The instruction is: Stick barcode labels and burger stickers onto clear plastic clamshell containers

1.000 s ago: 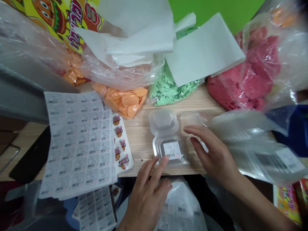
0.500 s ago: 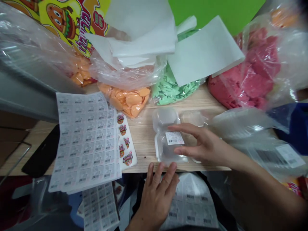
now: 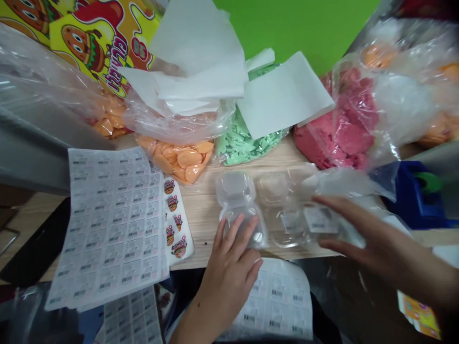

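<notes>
My left hand (image 3: pixel 229 267) lies with fingers stretched on the base of an open clear clamshell container (image 3: pixel 234 188), near the table's front edge. To its right, another open clamshell (image 3: pixel 276 186) bears a small white label. My right hand (image 3: pixel 366 239), smeared by motion, has fingers and thumb on either side of a clear clamshell with a white barcode label (image 3: pixel 320 220); its grip is partly hidden by blur. Below my left hand, a sheet of barcode labels (image 3: pixel 276 296) rests on my lap.
Barcode sheets (image 3: pixel 114 215) overlap a burger sticker sheet (image 3: pixel 179 243) at left. Behind are bags of orange pieces (image 3: pixel 186 160), green pieces (image 3: pixel 247 143) and pink pieces (image 3: pixel 344 129), with white papers (image 3: pixel 287 95) on top. A blue tape dispenser (image 3: pixel 412 200) stands right.
My right hand has moved right along with the labelled clamshell, uncovering the container beside it. My left hand has slid forward onto the unlabelled clamshell. The whole view has shifted slightly.
</notes>
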Tool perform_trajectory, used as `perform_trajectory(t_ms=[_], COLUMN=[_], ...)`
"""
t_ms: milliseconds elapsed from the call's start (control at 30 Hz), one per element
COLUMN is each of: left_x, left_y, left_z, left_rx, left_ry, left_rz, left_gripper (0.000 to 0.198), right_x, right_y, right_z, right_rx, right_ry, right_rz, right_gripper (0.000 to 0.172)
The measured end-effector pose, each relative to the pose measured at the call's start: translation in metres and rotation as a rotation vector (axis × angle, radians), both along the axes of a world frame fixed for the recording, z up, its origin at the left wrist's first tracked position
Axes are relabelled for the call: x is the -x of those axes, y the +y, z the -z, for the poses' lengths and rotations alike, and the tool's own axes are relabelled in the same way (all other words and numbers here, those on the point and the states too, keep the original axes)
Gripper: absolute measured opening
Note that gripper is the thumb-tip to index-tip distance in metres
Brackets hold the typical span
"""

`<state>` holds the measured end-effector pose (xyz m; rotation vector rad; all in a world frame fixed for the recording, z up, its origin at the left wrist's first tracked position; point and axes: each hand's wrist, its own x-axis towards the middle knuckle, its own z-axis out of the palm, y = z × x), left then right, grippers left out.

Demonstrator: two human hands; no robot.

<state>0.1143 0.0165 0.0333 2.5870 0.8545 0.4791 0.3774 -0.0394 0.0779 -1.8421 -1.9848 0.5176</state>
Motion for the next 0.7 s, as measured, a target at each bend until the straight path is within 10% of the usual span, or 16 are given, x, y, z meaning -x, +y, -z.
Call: perform_trajectory(t_ms=[267,467,600,700], left_x=[-0.002,0.018,0.035,0.037], left_y=[-0.002,-0.008,-0.008,-0.008], left_z=[0.002,-0.018,-0.032,-0.039], left_rx=[0.069,0.207,0.689,1.088], left_ry=[-0.002,-0.27,-0.419,-0.637], left_rz=[-0.001,-0.134,-0.575,-0.828], left_gripper=[0.019,0.017,0.014,0.025], right_x=[0.03,0.039,0.049,0.056], right_y=[0.007,0.005,-0.007,-0.009], right_z=[0.064,0.01,-0.019,-0.012], right_rx=[0.082,0.034,0.255,0.294], right_ry=[-0.002,0.106,0.451,0.7], right_rz=[-0.107,-0.055,-0.102,0.143], right_gripper=[0.073,0.055,0.045,0.024])
